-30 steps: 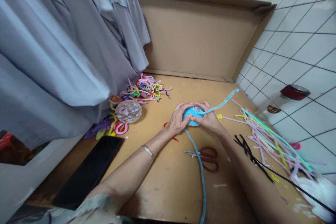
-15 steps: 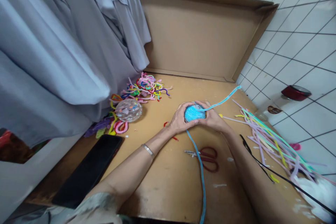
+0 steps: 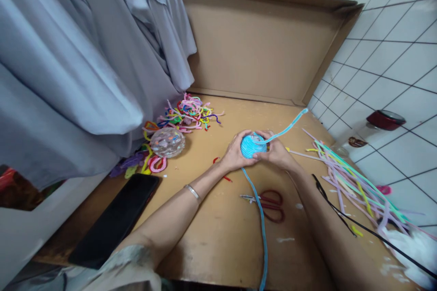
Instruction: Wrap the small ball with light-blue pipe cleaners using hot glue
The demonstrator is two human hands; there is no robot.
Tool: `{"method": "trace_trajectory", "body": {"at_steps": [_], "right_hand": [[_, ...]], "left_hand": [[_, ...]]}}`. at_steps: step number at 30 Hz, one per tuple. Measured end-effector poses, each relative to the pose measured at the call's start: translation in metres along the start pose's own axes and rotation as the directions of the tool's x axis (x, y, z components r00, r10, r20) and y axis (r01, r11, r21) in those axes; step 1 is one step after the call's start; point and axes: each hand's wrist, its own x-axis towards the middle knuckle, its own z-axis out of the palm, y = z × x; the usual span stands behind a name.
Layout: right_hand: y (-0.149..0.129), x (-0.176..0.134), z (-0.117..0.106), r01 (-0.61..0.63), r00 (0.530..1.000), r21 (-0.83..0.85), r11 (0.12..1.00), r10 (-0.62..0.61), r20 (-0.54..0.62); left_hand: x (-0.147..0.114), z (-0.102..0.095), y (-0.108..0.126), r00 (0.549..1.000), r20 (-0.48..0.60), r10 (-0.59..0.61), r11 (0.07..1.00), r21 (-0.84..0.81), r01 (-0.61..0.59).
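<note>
Between both hands, just over the table, is a round ball (image 3: 253,148) wrapped in light-blue fuzzy cord. My left hand (image 3: 236,151) curls round its left side, and my right hand (image 3: 276,151) grips its right side. One loose cord end (image 3: 288,128) sticks out from the ball's top toward the upper right. Another length of blue cord (image 3: 261,218) runs from under the hands to the table's front edge. It passes over the red-handled scissors (image 3: 271,205) lying below my hands. Parts of the ball are covered by my fingers.
A black phone (image 3: 118,218) and a clear bumpy ball (image 3: 167,142) lie to the left. Behind them is a pile of colourful pipe cleaners (image 3: 191,111). Long pipe cleaners (image 3: 348,177) and a red-lidded jar (image 3: 372,129) are at the right. A cardboard panel (image 3: 256,45) stands behind.
My right fingers have shifted slightly on the ball, and the ball has turned a little. The loose cord end has swung slightly left.
</note>
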Motion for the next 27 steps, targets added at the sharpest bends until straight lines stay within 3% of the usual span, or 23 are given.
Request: {"method": "trace_trajectory", "body": {"at_steps": [6, 11, 17, 27], "right_hand": [[0.002, -0.001, 0.004, -0.023, 0.999, -0.015, 1.0, 0.023, -0.032], [-0.006, -0.003, 0.004, 0.027, 0.998, 0.043, 0.999, -0.025, -0.05], [-0.009, -0.006, 0.004, -0.053, 0.996, 0.11, 0.993, 0.061, -0.073], [-0.01, -0.006, 0.002, -0.067, 0.994, 0.154, 0.986, 0.079, -0.073]], "left_hand": [[0.001, -0.002, 0.0, 0.999, 0.037, -0.033, 0.997, -0.073, 0.035], [0.002, -0.002, 0.001, 0.999, 0.027, -0.043, 0.996, -0.076, 0.045], [0.002, -0.004, 0.005, 0.997, 0.03, -0.075, 0.995, -0.063, 0.077], [0.002, -0.006, 0.005, 0.999, 0.029, 0.034, 0.995, -0.091, -0.032]]}}
